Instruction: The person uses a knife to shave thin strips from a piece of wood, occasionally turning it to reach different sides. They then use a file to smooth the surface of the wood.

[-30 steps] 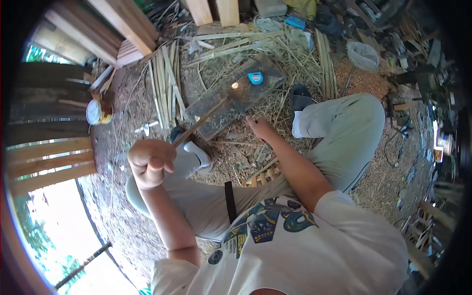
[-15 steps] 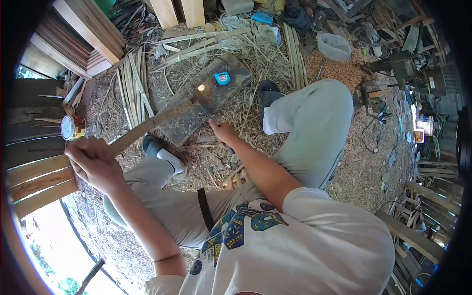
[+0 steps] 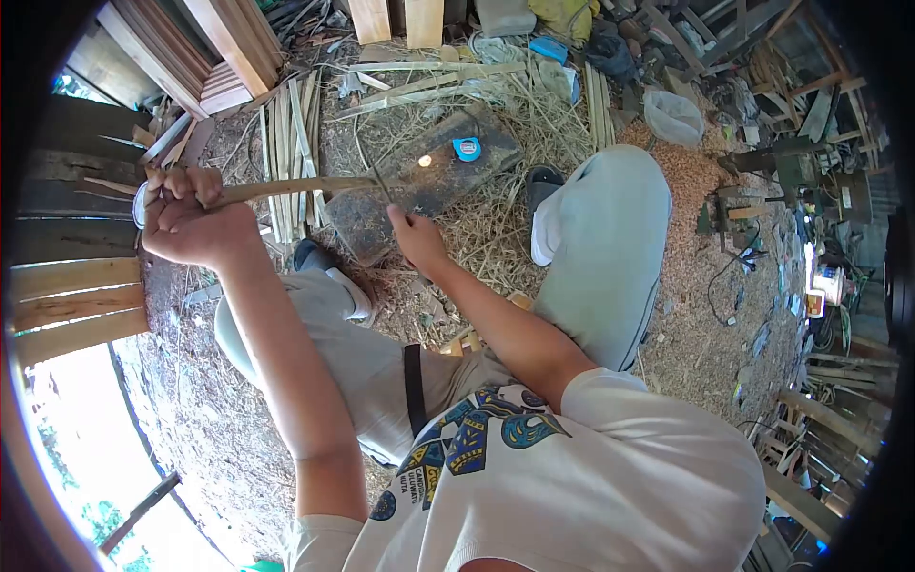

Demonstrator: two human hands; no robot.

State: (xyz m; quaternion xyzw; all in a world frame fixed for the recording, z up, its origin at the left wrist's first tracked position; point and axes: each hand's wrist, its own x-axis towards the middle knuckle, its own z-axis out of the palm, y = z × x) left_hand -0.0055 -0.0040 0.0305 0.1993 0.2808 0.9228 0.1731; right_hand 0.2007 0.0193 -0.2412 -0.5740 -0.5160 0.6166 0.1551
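My left hand (image 3: 195,221) is closed around one end of a long bamboo strip (image 3: 286,187), out at the left. The strip runs nearly level to the right, its far end above a dark wooden board (image 3: 357,229) on the ground. My right hand (image 3: 419,243) grips a knife, its dark, narrow-looking blade (image 3: 379,181) rising from the fist and crossing the strip's far end. Whether the edge is cutting in cannot be made out. A blue tape measure (image 3: 467,150) lies on the board, right of the blade.
Thin slats (image 3: 291,143) lie left of the board, with straw-like shavings (image 3: 486,224) around it. Planks (image 3: 224,48) stand at upper left. A whitish sack (image 3: 674,116) sits by wood chips at upper right. My knees flank the work area.
My left hand has risen, bringing the strip from a slant to nearly level. The knife blade has turned and looks narrower now. The view has shifted, so the surroundings appear further right.
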